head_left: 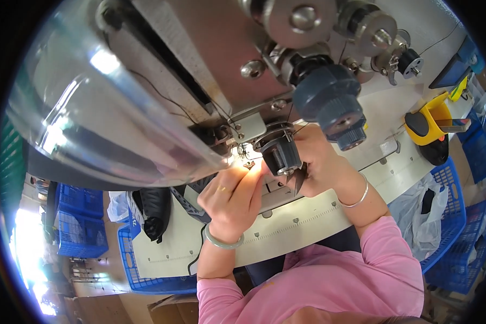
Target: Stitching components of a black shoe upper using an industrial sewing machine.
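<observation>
Sewing machine (221,59): fills the upper middle of the view, over the tabletop, with a lit needle area (244,153) just ahead of the fingertips.
Left hand (231,197): fingers drawn together at the lit spot; glare hides the tips, so I cannot tell whether they grip anything.
Right hand (319,156): partly behind the machine's round black part (281,155), closed around one dark pointed tool (298,181), its tip toward the person.
Room at the needle: tight; the clear curved shield (124,124) looms to the left, the dark blue knob (332,102) above the right hand.
Tabletop edge: curves just in front of the person; a bare cream strip (318,215) with ruler marks lies between the forearms.
Right side: open surface runs from the right wrist toward one yellow holder (433,121) near the far end.
Left side: black shoe (154,210), one plainly seen, near the table's left end; another dark piece (193,201) lies between it and the left hand.
Bracelets: two, one per wrist.
Ring: one, left hand.
Blue crates (82,233): at least five, around both ends of the tabletop.
</observation>
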Demonstrator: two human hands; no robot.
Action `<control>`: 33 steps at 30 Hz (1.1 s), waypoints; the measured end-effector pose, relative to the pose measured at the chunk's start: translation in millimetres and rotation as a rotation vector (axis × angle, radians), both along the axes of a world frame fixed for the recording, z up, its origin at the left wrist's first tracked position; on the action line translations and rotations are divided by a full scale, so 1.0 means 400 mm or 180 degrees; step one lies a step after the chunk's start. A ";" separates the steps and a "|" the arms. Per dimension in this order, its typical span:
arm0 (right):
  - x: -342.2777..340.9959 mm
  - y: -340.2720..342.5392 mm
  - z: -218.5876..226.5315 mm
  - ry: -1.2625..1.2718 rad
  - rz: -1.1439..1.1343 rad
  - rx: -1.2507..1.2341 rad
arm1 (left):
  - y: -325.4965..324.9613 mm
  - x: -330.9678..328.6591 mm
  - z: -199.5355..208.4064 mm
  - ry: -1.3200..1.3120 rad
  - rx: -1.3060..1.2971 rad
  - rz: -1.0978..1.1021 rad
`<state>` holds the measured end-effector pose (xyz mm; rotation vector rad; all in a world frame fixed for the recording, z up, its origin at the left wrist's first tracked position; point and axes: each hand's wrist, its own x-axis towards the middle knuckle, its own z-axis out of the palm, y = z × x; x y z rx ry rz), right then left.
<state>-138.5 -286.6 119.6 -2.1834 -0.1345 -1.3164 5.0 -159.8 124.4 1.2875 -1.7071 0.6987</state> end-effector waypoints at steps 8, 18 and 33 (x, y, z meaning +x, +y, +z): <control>0.009 -0.027 -0.010 0.0209 -0.0637 -0.0522 | 0.013 0.003 -0.001 0.1193 0.0188 0.0033; 0.032 -0.031 -0.024 -0.0144 -0.1289 -0.0833 | -0.002 0.017 -0.014 0.1786 0.0368 0.0017; 0.057 -0.006 -0.085 0.0518 -0.0994 0.0317 | -0.018 0.023 -0.022 0.1085 0.0250 0.0555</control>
